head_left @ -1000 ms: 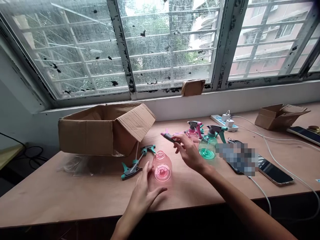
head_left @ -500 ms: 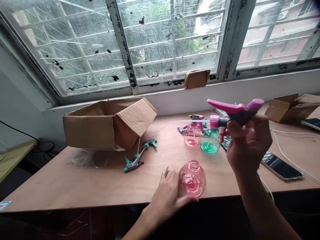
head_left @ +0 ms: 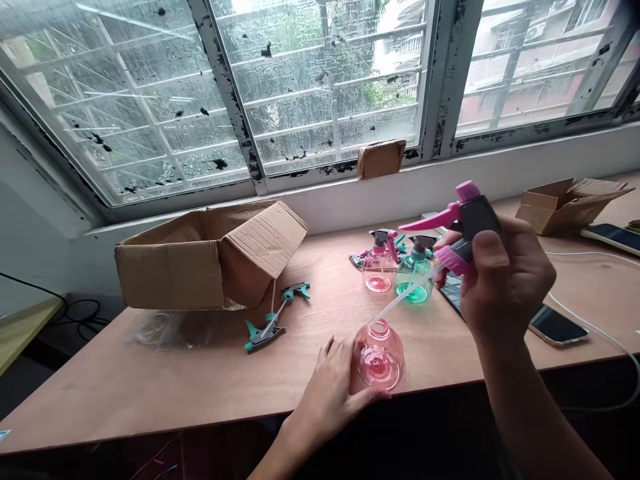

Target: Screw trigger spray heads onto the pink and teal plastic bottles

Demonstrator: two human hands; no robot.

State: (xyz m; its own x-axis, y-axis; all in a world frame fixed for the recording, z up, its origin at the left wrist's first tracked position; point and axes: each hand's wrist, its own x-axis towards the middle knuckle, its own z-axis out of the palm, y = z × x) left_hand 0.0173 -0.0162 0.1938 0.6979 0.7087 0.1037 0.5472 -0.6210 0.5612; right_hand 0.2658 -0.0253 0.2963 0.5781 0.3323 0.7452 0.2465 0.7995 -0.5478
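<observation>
A clear pink bottle (head_left: 381, 360) without a top stands near the table's front edge. My left hand (head_left: 333, 377) is curved round its left side and front, fingers against it. In my right hand (head_left: 505, 280), raised to the right of the bottle, is a pink and black spray head (head_left: 475, 223). Its white dip tube (head_left: 405, 297) slants down to the left, the lower end close by the bottle's mouth; whether the tip is inside I cannot tell. Behind stand a pink spray bottle (head_left: 379, 270) and a green spray bottle (head_left: 415, 277), both with heads on.
On the left is an open cardboard box (head_left: 170, 277) with a clear plastic bag (head_left: 170, 330) below it. Two teal and grey spray heads (head_left: 267, 333) lie beside the box. At right are a phone (head_left: 557, 325), a white cable (head_left: 595, 321) and a smaller box (head_left: 555, 207).
My right hand has tilted the spray head from lying sideways to nearly upright, so its tube now points down toward the pink bottle. My left hand stays on the bottle.
</observation>
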